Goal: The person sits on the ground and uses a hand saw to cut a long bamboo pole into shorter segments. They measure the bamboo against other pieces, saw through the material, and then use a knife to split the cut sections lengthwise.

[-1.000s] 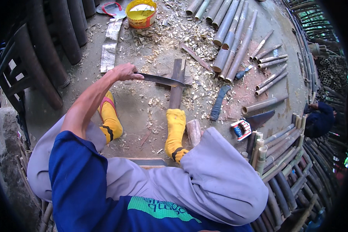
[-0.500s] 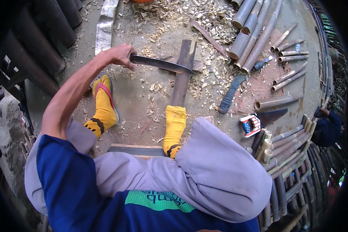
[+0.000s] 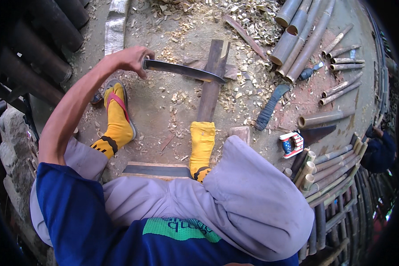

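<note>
My left hand point(image 3: 135, 62) is closed round the handle of a machete point(image 3: 177, 70), which reaches to the right. The far part of its dark blade crosses a split-ended dark bamboo tube point(image 3: 208, 95). That tube lies lengthwise ahead of me, its far part over a flat piece of wood point(image 3: 231, 72). At its near end is my right foot in a yellow sock point(image 3: 201, 144). My left foot, in a matching sock point(image 3: 119, 117) and a sandal, stands to the left. My right hand is out of the picture.
Wood chips point(image 3: 184, 99) litter the floor. At right lie thick bamboo tubes point(image 3: 286, 46), short thin pieces point(image 3: 341, 91), a tool with a dark wrapped handle point(image 3: 270, 108) and a handsaw point(image 3: 292, 144). Bamboo stacks point(image 3: 332, 170) stand beyond my right knee. A person point(image 3: 379, 150) is at the far right.
My left hand has drawn slightly left with the machete, while the blade still crosses the bamboo tube. The whole view has shifted a little.
</note>
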`<state>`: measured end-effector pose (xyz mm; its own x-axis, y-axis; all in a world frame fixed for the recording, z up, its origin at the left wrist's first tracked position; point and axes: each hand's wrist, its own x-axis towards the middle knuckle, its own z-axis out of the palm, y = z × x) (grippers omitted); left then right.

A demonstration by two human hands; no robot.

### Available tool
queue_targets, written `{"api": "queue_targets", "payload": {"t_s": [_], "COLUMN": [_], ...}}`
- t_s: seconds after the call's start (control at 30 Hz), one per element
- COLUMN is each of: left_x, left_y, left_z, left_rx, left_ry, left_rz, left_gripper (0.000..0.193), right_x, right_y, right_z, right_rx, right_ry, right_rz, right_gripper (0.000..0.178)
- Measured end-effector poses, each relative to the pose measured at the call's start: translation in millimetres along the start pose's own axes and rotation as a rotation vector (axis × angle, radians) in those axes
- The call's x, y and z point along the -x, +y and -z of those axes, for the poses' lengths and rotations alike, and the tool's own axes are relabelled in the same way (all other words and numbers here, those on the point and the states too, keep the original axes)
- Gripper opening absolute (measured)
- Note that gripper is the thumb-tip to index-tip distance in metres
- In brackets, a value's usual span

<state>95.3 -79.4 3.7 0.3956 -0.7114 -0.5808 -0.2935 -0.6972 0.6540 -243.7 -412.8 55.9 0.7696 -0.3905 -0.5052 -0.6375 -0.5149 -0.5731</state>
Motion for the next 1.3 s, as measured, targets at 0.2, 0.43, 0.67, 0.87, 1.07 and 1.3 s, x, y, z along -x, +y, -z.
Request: {"api": "queue_targets", "payload": {"t_s": [0.2, 0.43, 0.67, 0.87, 1.07, 1.3], "left_x": [5.1, 41.4, 57.7, 65.9, 66.7, 64.4], "left_y": [-6.9, -0.8, 17.7, 19.3, 14.8, 9.1], "left_z": [-3.4, -79.6, -50.2, -73.9, -81.6, -80.4], "left_rx": [-0.039, -0.062, -0.53, -0.479, -0.5, -0.536], "left_ry": [-0.061, 0.24, 0.705, 0.472, 0.478, 0.514], "left_rz": [0.271, 0.262, -0.092, -0.059, -0.069, -0.089], "left_gripper": [0.027, 0.031, 0.028, 0.031, 0.025, 0.021], "right_x": [-7.5, -4.3, -10.9, -7.5, -13.9, -15.2], "right_y": [0.2, 0.4, -7.5, -5.9, 3.4, -11.2], "right_z": [-2.9, -5.2, -10.4, -13.0, -18.2, -16.5], "right_rx": [-0.008, -0.009, 0.004, 0.009, 0.049, -0.055], "right_ry": [-0.007, 0.028, 0.016, 0.026, 0.005, 0.021], "right_rz": [0.0, -0.009, -0.016, -0.05, -0.103, -0.046], "right_gripper": [0.095, 0.094, 0.093, 0.092, 0.092, 0.092]}}
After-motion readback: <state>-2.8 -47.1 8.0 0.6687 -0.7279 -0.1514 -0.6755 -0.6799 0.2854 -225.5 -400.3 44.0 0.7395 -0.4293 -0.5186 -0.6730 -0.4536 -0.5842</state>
